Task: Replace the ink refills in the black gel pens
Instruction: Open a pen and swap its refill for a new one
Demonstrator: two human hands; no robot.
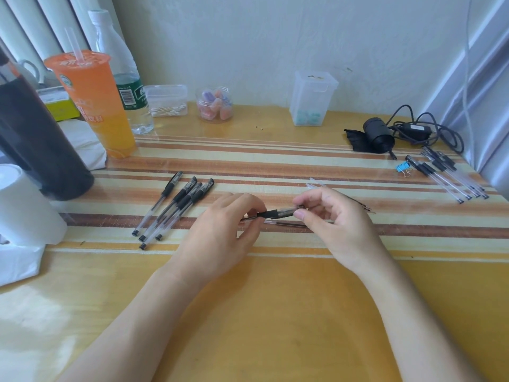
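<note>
Pens (176, 209) left of hands (220, 232)

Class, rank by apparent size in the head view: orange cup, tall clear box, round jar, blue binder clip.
1. orange cup, nearer the camera
2. tall clear box
3. round jar
4. blue binder clip

black gel pen (278, 213) level above table, refill (286, 224) beneath.

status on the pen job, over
Hands: left hand and right hand both pinch one pen, held level. A loose refill lies on the desk beneath it. Nothing in the way.
</note>
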